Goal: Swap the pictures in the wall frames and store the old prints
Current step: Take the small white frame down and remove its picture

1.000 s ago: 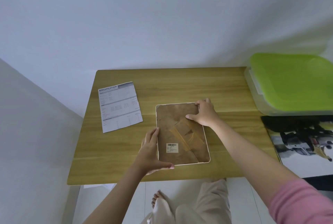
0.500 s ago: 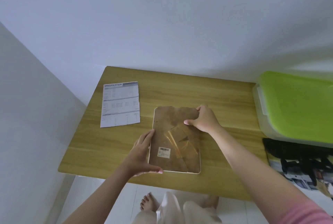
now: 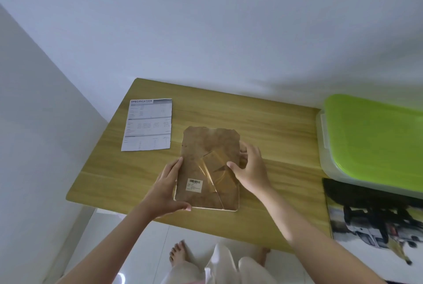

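Note:
A picture frame point(image 3: 209, 144) lies face down on the wooden table point(image 3: 274, 132), showing its brown backing board, a folded stand and a barcode label point(image 3: 194, 185). My left hand point(image 3: 168, 186) grips the frame's near left corner and edge. My right hand point(image 3: 250, 169) holds the right edge, thumb on the stand, fingers curled around the side. The frame's far end looks slightly raised. A printed sheet headed "SPECIFICATION" point(image 3: 147, 124) lies flat to the left of the frame.
A clear plastic box with a green lid point(image 3: 375, 144) stands at the table's right end. A dark printed picture point(image 3: 375, 219) lies below it at the right. White walls stand behind and to the left; my legs and feet show below the table edge.
My right hand slid down from the frame's top right corner to the middle of its right edge. My left hand kept its hold. The camera view shifted left and up.

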The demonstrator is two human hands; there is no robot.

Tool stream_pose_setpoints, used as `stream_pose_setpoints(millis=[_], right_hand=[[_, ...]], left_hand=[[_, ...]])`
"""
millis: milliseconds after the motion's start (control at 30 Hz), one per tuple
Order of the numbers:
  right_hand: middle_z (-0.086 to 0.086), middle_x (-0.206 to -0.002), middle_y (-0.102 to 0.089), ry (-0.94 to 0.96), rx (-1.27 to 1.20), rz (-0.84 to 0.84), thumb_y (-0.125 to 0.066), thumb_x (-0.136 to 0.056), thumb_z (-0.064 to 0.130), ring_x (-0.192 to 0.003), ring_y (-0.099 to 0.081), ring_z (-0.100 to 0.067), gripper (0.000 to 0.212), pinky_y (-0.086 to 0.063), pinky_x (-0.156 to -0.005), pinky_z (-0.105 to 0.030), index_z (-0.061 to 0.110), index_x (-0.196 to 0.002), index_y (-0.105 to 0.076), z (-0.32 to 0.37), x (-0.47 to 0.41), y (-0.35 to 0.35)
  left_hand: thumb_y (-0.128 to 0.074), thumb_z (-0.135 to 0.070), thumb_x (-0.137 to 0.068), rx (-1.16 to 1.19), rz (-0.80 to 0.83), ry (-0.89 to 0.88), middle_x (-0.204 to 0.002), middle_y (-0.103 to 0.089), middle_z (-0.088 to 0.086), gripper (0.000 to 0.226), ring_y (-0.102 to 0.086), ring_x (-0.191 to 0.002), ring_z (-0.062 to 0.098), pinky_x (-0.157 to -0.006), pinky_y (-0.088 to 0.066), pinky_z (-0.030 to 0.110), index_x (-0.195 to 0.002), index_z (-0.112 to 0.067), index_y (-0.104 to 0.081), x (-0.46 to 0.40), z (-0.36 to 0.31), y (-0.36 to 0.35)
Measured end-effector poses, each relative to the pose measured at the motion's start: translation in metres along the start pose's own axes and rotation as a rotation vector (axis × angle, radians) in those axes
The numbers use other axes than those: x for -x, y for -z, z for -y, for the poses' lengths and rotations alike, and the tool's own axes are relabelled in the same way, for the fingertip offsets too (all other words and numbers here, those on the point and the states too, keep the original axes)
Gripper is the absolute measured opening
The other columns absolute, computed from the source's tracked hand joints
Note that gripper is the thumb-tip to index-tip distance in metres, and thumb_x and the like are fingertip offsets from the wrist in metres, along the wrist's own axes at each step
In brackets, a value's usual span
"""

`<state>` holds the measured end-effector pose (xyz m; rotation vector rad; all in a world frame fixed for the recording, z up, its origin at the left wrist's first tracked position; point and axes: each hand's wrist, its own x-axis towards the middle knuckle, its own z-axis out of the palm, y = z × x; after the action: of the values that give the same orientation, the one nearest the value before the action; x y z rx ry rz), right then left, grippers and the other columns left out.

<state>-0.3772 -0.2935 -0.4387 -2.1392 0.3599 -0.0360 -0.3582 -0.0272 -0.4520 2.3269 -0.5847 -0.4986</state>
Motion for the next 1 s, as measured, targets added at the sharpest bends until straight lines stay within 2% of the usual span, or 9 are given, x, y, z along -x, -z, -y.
stream_pose_setpoints(millis=[133,200,367,567,700,800,900,933,1000], right_hand=[[0.005,-0.1,-0.06,-0.001,-0.028,-0.155,-0.072,-0.078,0.015,-0.095,-0.057,-0.012,0.044,-0.048,-0.088,-0.031,0.019,-0.119,-0.057,-0.011,0.041,-0.014],[0.002,-0.107,-0.063,-0.009,-0.021,-0.158,-0.071,-0.08,0.015,-0.1,-0.06,-0.015,0.04,-0.049,-0.091,-0.033,0.015,-0.118,-0.06,-0.014,0.055,-0.02],[0.002,-0.119,-0.059,-0.01,0.051,-0.128,-0.069,-0.082,0.021,-0.109,-0.057,-0.013,0.044,-0.04,-0.088,-0.018,0.014,-0.124,-0.058,-0.005,0.064,-0.033],[0.002,-0.121,-0.057,-0.017,0.072,-0.132,-0.069,-0.082,0.023,-0.11,-0.055,-0.013,0.048,-0.037,-0.086,-0.017,0.015,-0.128,-0.056,0.015,0.057,-0.052],[0.002,-0.12,-0.057,-0.004,0.055,-0.185,-0.07,-0.082,0.021,-0.106,-0.052,-0.008,0.048,-0.035,-0.086,-0.015,0.013,-0.127,-0.056,0.024,0.051,-0.057],[0.003,-0.116,-0.057,-0.006,0.017,-0.21,-0.071,-0.081,0.018,-0.099,-0.056,-0.01,0.049,-0.041,-0.083,-0.017,0.014,-0.127,-0.056,0.026,0.049,-0.054],[0.011,-0.117,-0.052,-0.026,-0.028,-0.234,-0.07,-0.082,0.018,-0.094,-0.057,-0.009,0.05,-0.043,-0.074,-0.011,0.018,-0.129,-0.053,0.025,0.049,-0.043],[0.011,-0.118,-0.052,-0.028,-0.034,-0.246,-0.069,-0.082,0.017,-0.093,-0.056,-0.007,0.05,-0.043,-0.072,-0.008,0.018,-0.129,-0.053,0.023,0.049,-0.036],[0.01,-0.118,-0.052,-0.034,-0.039,-0.269,-0.068,-0.083,0.015,-0.088,-0.054,-0.003,0.049,-0.042,-0.07,-0.003,0.017,-0.129,-0.053,0.017,0.05,-0.018]], left_hand=[[-0.08,-0.065,-0.04,-0.004,0.014,0.022,-0.145,-0.015,-0.015,0.142,-0.033,-0.13,0.015,-0.107,-0.039,0.041,-0.15,-0.021,-0.002,0.0,0.0,-0.001],[-0.08,-0.064,-0.039,-0.006,0.026,0.024,-0.146,-0.015,-0.014,0.143,-0.034,-0.129,0.016,-0.107,-0.039,0.041,-0.15,-0.021,-0.001,0.0,0.0,0.0],[-0.086,-0.053,-0.039,0.019,0.068,0.045,-0.146,-0.013,-0.016,0.145,-0.029,-0.131,0.013,-0.11,-0.036,0.037,-0.149,-0.022,0.002,-0.002,0.006,0.013],[-0.087,-0.052,-0.036,-0.038,0.094,0.06,-0.147,-0.013,-0.012,0.148,-0.024,-0.134,0.015,-0.113,-0.03,0.038,-0.15,-0.019,0.001,-0.009,0.017,0.041],[-0.086,-0.046,-0.038,-0.036,0.08,0.02,-0.143,-0.015,-0.014,0.143,-0.031,-0.128,0.018,-0.107,-0.039,0.039,-0.15,-0.019,-0.002,-0.017,0.019,0.056],[-0.089,-0.028,-0.049,-0.016,0.056,-0.021,-0.141,-0.019,-0.008,0.132,-0.038,-0.12,0.016,-0.102,-0.044,0.029,-0.149,-0.015,-0.004,-0.024,0.013,0.062],[-0.087,-0.015,-0.057,0.016,0.022,-0.06,-0.135,-0.023,-0.006,0.121,-0.042,-0.111,0.014,-0.086,-0.041,0.004,-0.149,-0.01,-0.008,-0.028,-0.004,0.061],[-0.086,-0.013,-0.059,0.027,0.019,-0.066,-0.132,-0.024,-0.007,0.118,-0.044,-0.106,0.013,-0.081,-0.04,0.002,-0.148,-0.01,-0.009,-0.03,-0.011,0.059],[-0.085,-0.014,-0.062,0.044,0.016,-0.067,-0.128,-0.027,-0.007,0.113,-0.047,-0.099,0.013,-0.079,-0.044,0.006,-0.148,-0.012,-0.011,-0.033,-0.028,0.051]])
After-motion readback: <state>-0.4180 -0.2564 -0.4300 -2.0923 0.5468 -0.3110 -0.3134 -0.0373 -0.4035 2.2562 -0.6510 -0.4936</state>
